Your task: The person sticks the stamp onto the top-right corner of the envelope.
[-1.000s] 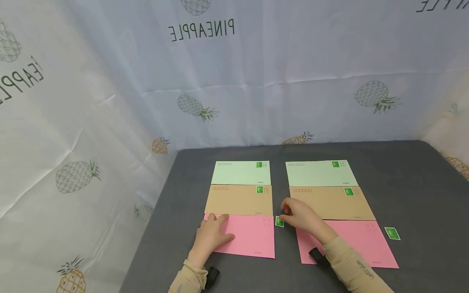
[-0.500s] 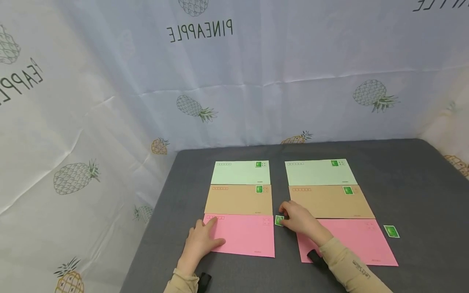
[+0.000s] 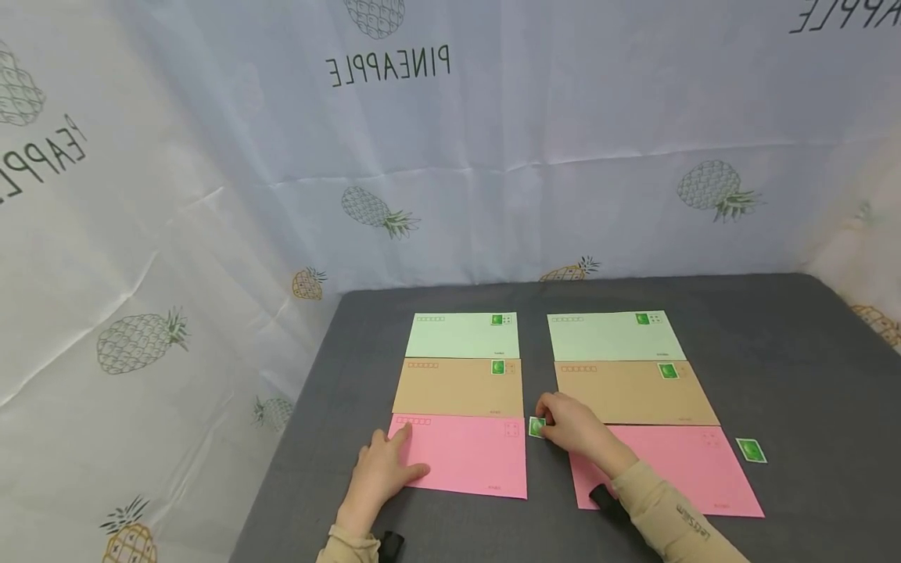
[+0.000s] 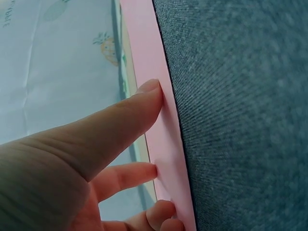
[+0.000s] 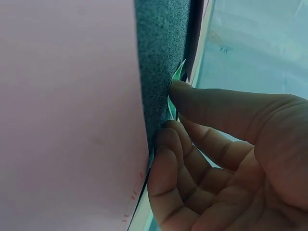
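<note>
Head view: the right hand (image 3: 576,426) has its grip pinching a stamp (image 3: 536,427) at its right edge, just right of the left pink envelope (image 3: 472,461). Bowed in the right wrist view, the stamp is probably light, thin and easily creased; holding by the edges seems wisest. Spread, the left hand (image 3: 375,475) rests on that envelope's left side; behind it lies a tan envelope (image 3: 443,391).

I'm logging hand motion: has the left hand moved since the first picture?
Yes. The left hand has moved left and down in the head view, against the left pink envelope, whose printed boxes now show.
</note>
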The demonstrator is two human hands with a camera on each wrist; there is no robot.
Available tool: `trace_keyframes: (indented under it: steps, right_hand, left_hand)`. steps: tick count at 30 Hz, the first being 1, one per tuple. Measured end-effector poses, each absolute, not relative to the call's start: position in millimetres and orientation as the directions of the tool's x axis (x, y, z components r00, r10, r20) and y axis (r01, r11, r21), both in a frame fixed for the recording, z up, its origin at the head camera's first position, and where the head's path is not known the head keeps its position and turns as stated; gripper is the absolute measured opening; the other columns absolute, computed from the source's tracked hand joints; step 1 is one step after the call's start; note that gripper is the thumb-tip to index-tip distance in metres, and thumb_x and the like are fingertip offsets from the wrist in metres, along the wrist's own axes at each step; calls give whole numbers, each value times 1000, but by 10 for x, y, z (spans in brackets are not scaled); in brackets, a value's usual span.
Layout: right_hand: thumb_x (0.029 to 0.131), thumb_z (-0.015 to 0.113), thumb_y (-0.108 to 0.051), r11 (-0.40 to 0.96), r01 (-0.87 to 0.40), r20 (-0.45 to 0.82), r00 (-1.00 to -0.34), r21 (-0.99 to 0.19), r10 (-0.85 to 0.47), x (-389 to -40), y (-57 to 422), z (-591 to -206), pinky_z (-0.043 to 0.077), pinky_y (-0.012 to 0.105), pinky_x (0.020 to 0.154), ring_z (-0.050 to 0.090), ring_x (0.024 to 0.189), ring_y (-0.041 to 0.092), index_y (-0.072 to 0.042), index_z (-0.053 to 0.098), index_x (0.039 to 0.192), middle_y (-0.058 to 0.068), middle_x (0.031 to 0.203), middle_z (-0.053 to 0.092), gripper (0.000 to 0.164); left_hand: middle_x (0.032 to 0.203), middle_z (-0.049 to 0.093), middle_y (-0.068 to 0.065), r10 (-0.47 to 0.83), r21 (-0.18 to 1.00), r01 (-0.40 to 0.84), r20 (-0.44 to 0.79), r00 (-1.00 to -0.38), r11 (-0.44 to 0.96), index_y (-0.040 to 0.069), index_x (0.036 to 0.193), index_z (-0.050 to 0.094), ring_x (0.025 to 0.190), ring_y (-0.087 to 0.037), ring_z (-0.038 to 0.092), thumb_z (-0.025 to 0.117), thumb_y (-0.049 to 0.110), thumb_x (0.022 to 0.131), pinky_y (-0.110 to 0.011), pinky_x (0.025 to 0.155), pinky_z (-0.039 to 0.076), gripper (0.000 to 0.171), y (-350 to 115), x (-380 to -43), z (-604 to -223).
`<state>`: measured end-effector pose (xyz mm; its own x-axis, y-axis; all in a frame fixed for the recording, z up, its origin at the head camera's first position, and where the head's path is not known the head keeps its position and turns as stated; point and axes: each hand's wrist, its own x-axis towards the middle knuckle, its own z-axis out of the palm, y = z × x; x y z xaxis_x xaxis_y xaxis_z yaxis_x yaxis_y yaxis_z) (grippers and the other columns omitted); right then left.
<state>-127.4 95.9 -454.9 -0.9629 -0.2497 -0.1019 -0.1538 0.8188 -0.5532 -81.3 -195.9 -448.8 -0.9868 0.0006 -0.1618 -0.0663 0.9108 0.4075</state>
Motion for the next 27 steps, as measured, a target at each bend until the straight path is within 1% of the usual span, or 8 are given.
trace_keyframes:
  steps: [12,16,22,27]
  right_hand:
    - [76,69,0,818,-145,-106,-964,-556,-243,-1260,945,-4587,37,26,58,44,65,14,-4,61,83,2,71,48,12]
    - [76,69,-1,828,-146,-98,-967,-542,-234,-1260,952,-4587,38,27,59,45,66,15,-6,60,83,3,74,49,13]
    - [75,69,-1,852,-192,-40,-970,-487,-241,-1261,948,-4572,37,27,58,43,65,14,-10,56,79,3,73,49,16]
    - [76,70,-1,846,-190,-46,-968,-499,-245,-1277,937,-4584,36,26,57,43,63,13,-10,54,76,0,69,49,18]
  left_hand:
    - [104,52,-28,-8,411,-77,-167,-986,908,7,126,57,84,-44,53,79,34,68,-58,65,45,68,-1987,-788,-4507]
    - [104,52,-28,-3,416,-73,-167,-986,906,7,127,56,84,-45,53,79,35,68,-58,65,45,69,-1984,-800,-4512]
    - [106,52,-29,-13,410,-82,-167,-986,908,8,128,56,86,-46,54,79,35,68,-59,67,45,69,-1972,-819,-4515]
    - [105,53,-28,-30,409,-95,-163,-986,908,9,127,56,85,-44,54,80,35,67,-60,66,44,70,-1965,-818,-4523]
